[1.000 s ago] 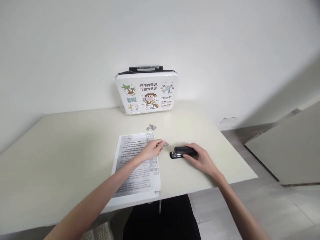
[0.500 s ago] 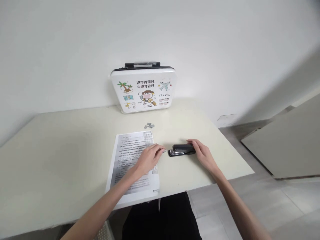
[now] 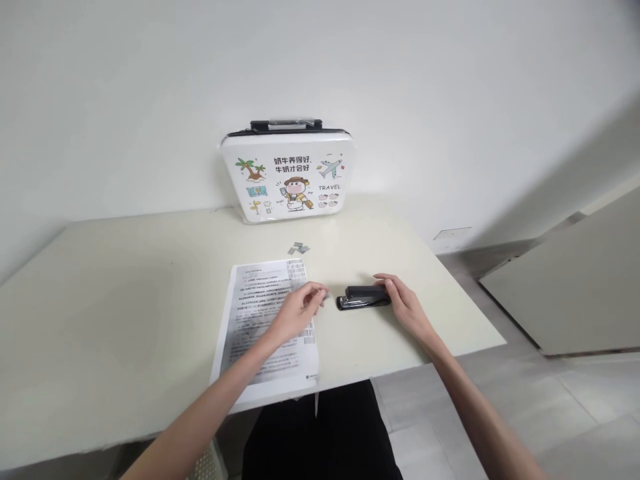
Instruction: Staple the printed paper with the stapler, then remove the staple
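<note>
Grey strip (image 3: 327, 295) is pinched in the left grip (image 3: 294, 312), near the stapler (image 3: 364, 297), whose rear the right grip (image 3: 407, 308) clamps.

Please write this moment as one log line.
left hand: pinches small grey piece | right hand: on rear of black stapler | printed sheet: under left hand

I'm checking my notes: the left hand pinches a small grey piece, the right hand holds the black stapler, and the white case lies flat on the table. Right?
One slip: the head view shows the white case upright, not flat, on the table. The left hand pinches the grey piece; the right hand holds the stapler.
</note>
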`<state>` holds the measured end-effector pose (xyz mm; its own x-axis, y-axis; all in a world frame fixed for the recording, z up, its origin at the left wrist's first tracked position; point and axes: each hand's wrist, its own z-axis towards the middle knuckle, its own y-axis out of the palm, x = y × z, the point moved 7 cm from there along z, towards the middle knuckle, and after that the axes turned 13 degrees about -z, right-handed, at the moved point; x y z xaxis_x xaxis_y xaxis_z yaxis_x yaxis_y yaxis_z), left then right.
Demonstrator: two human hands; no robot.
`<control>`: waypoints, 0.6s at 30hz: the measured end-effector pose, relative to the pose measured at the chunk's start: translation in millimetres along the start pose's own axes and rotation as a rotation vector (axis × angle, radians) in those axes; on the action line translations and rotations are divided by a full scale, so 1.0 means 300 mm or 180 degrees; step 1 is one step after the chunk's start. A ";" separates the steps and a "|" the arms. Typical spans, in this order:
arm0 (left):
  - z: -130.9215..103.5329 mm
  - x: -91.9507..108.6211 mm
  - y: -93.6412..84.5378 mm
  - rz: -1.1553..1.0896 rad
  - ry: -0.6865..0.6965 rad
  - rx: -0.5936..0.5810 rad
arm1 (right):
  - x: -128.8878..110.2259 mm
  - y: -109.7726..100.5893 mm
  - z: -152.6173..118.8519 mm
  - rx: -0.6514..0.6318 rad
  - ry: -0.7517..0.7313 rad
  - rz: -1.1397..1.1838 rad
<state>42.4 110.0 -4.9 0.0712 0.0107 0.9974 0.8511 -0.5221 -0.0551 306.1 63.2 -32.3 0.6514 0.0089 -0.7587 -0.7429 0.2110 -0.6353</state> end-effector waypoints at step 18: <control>0.070 -0.004 0.113 0.1918 0.0450 -0.0067 | -0.039 0.008 -0.008 -0.0169 -0.0261 -0.0268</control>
<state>82.1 110.3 -8.8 0.4653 -0.4037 0.7878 0.6722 -0.4179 -0.6112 296.2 61.2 -25.2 0.7207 0.0736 -0.6893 -0.6906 0.1625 -0.7047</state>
